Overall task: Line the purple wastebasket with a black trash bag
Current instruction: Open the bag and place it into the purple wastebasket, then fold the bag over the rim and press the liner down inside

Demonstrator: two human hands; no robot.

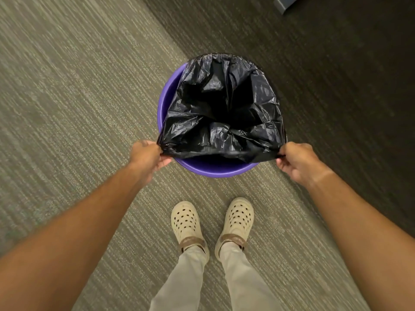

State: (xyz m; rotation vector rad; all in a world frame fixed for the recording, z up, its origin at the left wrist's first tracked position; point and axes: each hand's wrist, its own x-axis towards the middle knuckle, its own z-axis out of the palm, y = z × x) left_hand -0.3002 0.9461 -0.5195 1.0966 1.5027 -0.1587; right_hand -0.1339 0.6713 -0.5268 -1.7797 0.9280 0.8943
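Observation:
A round purple wastebasket (pixel 165 97) stands on the carpet in front of my feet. A black trash bag (pixel 224 108) hangs open inside it, its far edge folded over the basket's far and right rim. The purple rim shows bare on the left and at the near side. My left hand (pixel 149 157) pinches the bag's near left corner. My right hand (pixel 296 159) pinches the near right corner. Between them the bag's near edge is stretched taut just above the near rim.
Grey-green striped carpet (pixel 78 97) covers the floor, with a darker carpet zone (pixel 336 86) to the right. My feet in cream clogs (pixel 186 221) stand just behind the basket. A grey furniture corner (pixel 285 3) shows at the top right.

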